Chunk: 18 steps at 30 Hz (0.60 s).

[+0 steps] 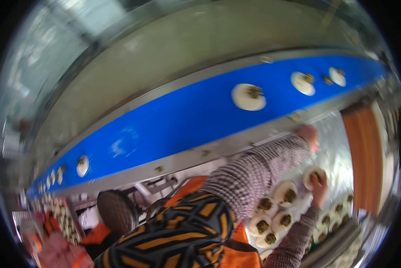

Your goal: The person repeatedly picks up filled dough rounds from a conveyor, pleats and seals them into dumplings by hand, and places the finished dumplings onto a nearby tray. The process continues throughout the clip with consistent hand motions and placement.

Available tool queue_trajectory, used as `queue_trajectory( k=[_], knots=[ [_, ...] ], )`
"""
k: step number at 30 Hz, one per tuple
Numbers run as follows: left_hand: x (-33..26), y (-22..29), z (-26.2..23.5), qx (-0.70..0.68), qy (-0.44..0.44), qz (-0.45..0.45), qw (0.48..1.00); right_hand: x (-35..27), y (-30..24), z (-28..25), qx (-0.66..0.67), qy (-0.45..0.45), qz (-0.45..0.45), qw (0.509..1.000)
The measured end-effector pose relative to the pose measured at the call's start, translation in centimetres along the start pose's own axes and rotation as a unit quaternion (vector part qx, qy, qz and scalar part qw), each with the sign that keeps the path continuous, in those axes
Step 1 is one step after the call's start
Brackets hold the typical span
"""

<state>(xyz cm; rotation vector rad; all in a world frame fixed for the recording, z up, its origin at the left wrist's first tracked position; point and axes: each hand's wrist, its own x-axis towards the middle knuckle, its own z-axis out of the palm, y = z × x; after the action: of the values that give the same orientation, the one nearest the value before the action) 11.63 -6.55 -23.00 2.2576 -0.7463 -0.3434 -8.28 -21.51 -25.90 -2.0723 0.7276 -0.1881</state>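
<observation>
1. Stainless steel worktop (339,147) at 4 o'clock lies beside a long blue conveyor belt (187,120) that arcs from 8 o'clock up to 2 o'clock; motion blur softens every edge.

2. Nearest the camera, at 5 o'clock, round white dough pieces topped with dark filling (272,219) sit close together in rows on the worktop, within arm's reach of the belt.

3. Right hand (319,185), its checked sleeve rising from the lower edge, closes around 1 filled dough round (313,175) at 4 o'clock, held just above the rows.

4. Left hand (308,136), also in a checked sleeve, reaches to the steel rail at the belt's near edge at 3 o'clock; whether it is gripping anything cannot be told.

5. Farther off, 3 filled rounds (248,96) ride the belt toward 2 o'clock, spaced apart in a line.

6. At 8 o'clock, more small rounds (82,165) trail down the belt's far end.

7. Another person in an orange-and-black patterned top (182,232) stands at 6 o'clock.
</observation>
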Motion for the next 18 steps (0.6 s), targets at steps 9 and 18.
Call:
queue_trajectory(
  k=[9,18],
  knots=[
    [-31.6,-17.0,-25.4,-0.22,0.509,0.006,0.832,-2.7,-7.6,-0.7,0.039,0.001,-0.081,0.996],
    [-68.9,-32.4,-37.4,0.218,0.489,-0.489,0.689,-3.4,-16.1,4.4,0.009,-0.133,-0.214,0.968]
  ],
)
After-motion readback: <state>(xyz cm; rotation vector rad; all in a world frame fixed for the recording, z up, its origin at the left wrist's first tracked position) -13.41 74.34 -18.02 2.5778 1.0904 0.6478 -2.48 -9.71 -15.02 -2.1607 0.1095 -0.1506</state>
